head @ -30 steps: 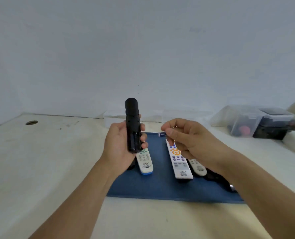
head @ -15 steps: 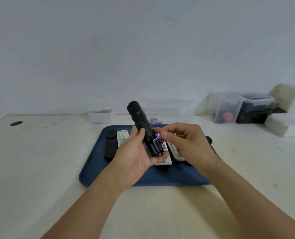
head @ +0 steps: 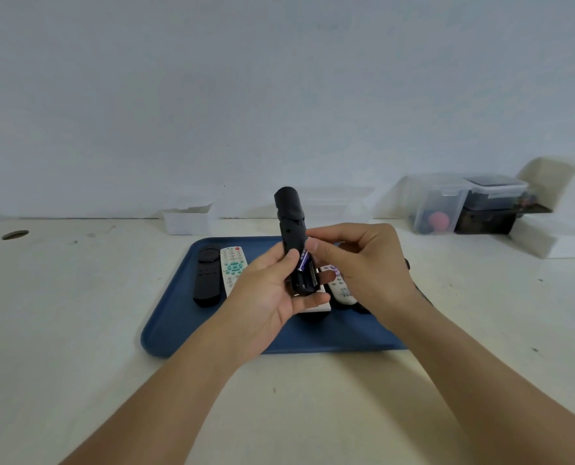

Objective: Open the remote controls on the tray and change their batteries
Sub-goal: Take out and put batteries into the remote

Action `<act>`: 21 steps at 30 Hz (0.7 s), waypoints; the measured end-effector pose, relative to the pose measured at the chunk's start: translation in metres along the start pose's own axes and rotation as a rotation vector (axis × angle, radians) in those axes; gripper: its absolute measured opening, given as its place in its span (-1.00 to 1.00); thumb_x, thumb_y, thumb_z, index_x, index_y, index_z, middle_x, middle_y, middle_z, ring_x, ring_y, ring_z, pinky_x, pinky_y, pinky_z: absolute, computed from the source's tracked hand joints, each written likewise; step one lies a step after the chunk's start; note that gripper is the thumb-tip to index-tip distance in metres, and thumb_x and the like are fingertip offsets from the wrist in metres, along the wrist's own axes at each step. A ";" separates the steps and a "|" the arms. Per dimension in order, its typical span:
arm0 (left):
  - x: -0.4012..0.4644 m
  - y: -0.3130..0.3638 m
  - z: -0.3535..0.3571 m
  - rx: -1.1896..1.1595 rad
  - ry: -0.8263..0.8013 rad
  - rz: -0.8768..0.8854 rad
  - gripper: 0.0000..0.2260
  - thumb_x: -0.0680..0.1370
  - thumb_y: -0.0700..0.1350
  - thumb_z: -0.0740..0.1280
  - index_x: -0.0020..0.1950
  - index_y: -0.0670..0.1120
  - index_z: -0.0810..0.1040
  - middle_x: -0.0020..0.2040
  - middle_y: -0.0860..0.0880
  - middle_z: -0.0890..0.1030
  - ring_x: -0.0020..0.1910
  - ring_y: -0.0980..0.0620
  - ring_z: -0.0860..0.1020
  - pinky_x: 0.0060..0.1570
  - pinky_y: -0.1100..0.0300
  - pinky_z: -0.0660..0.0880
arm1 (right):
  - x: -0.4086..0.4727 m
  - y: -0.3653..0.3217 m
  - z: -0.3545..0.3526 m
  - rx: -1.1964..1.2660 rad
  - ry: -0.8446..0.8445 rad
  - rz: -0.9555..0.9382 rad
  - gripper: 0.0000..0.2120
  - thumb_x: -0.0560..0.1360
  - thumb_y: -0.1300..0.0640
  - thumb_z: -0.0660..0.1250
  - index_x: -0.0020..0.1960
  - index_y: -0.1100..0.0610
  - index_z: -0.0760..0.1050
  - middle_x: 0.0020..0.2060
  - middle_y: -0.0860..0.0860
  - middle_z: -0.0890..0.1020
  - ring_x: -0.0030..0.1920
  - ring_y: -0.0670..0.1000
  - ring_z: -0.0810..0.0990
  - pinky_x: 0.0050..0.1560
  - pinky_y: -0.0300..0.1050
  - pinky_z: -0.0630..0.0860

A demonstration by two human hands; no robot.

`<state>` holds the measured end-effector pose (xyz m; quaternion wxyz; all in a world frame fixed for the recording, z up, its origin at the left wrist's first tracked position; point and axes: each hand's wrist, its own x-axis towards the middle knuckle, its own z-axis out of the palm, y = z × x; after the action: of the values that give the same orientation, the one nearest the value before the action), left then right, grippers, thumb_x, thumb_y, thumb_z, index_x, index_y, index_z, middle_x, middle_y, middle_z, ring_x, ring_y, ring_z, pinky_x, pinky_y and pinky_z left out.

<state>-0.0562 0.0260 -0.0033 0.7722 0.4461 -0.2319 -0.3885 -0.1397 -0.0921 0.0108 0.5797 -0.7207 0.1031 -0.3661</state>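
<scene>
My left hand (head: 266, 297) grips a black remote (head: 291, 229) upright above the blue tray (head: 178, 317), its back facing me and the battery bay open. My right hand (head: 360, 263) pinches a purple battery (head: 303, 260) that sits partly in that bay, thumb on its upper end. On the tray lie a black remote (head: 206, 276) and a white remote with green buttons (head: 232, 266) at the left. Two more white remotes (head: 341, 290) lie partly hidden behind my hands.
A small white open box (head: 187, 218) stands behind the tray. Clear plastic containers (head: 437, 203) and a dark box (head: 487, 219) sit at the back right, with white foam blocks (head: 561, 239) beside them. A round hole (head: 15, 234) is in the table at far left.
The black remote has tipped from leaning to upright in my left hand. My right hand has brought the battery from beside the remote into the open bay. The view has shifted slightly.
</scene>
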 end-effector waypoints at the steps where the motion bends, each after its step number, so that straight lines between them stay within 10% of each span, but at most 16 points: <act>1: 0.000 0.000 0.001 0.007 0.003 0.006 -0.71 0.72 -0.19 0.11 0.39 -0.21 0.49 0.21 -0.26 0.64 -0.02 -0.12 0.68 -0.29 0.11 0.62 | -0.001 0.001 0.002 -0.040 -0.003 -0.029 -0.89 0.47 0.29 0.48 -0.01 0.20 0.72 -0.27 0.00 0.73 -0.34 -0.06 0.64 -0.29 -0.23 0.59; 14: 0.003 0.002 0.001 0.002 0.125 0.073 -0.74 0.70 -0.15 0.18 0.34 -0.17 0.54 0.25 -0.26 0.63 0.10 -0.15 0.64 0.13 -0.05 0.61 | -0.009 0.016 0.023 -0.326 -0.046 -0.207 -0.77 0.35 0.28 0.58 -0.07 0.06 0.66 -0.15 -0.08 0.56 -0.33 -0.23 0.50 -0.22 -0.36 0.44; 18: 0.005 0.005 -0.003 0.052 0.161 0.077 -0.75 0.72 -0.16 0.13 0.30 -0.19 0.53 0.12 -0.23 0.68 -0.08 -0.05 0.67 -0.07 0.07 0.66 | -0.005 0.004 0.018 0.009 -0.059 0.042 -0.69 0.37 0.31 0.56 0.04 0.11 0.56 -0.24 -0.03 0.55 -0.43 -0.13 0.52 -0.40 -0.14 0.58; 21: 0.007 0.006 -0.006 0.083 0.180 0.094 -0.77 0.73 -0.17 0.11 0.20 -0.22 0.52 -0.04 -0.19 0.73 -0.23 0.00 0.67 -0.30 0.20 0.61 | 0.006 -0.005 0.002 0.427 0.100 0.421 -0.95 0.54 0.23 0.37 -0.06 0.16 0.50 -0.37 -0.01 0.42 -0.57 -0.12 0.24 -0.64 -0.31 0.14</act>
<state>-0.0452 0.0249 -0.0008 0.7882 0.4992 -0.1980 -0.3004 -0.1355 -0.0920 0.0180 0.7755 -0.5264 0.1992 -0.2862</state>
